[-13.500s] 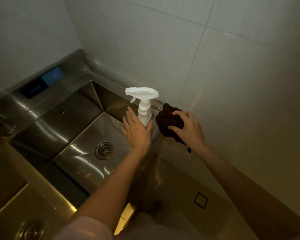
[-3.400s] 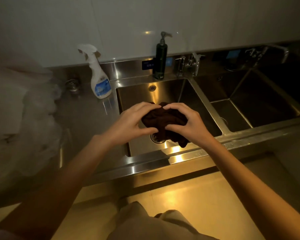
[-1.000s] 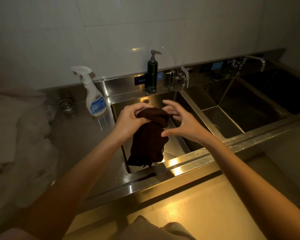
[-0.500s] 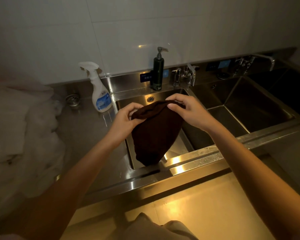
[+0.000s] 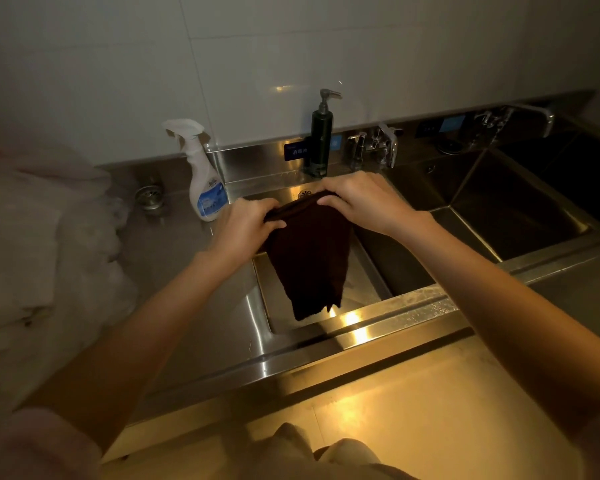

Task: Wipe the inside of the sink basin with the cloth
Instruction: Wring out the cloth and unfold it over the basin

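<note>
Two bare forearms reach forward over the steel bench [image 5: 174, 271], one from each lower corner. At far left lies a pile of white cloth or bags [image 5: 42, 244], too dim to tell which, and near it a loose metal drain strainer [image 5: 150, 197] sits on the bench. One white spray bottle [image 5: 201, 174] stands just left of the sink basin [image 5: 267, 299]. The left hand [image 5: 246, 228] has its fingers curled over the left end of the top edge of the one dark cloth [image 5: 309, 258], thumb underneath, gripping it. The cloth hangs down from that edge over the basin, its lower end loose above the basin floor. One dark pump bottle [image 5: 321, 136] stands upright on the back ledge behind the basin, with a tap [image 5: 378, 145] beside it. The right hand [image 5: 364, 202] pinches the right end of the cloth's top edge, knuckles up, wrist bent inward. Further right are two more basins [image 5: 499, 209], and a second tap [image 5: 520, 119] behind them.
</note>
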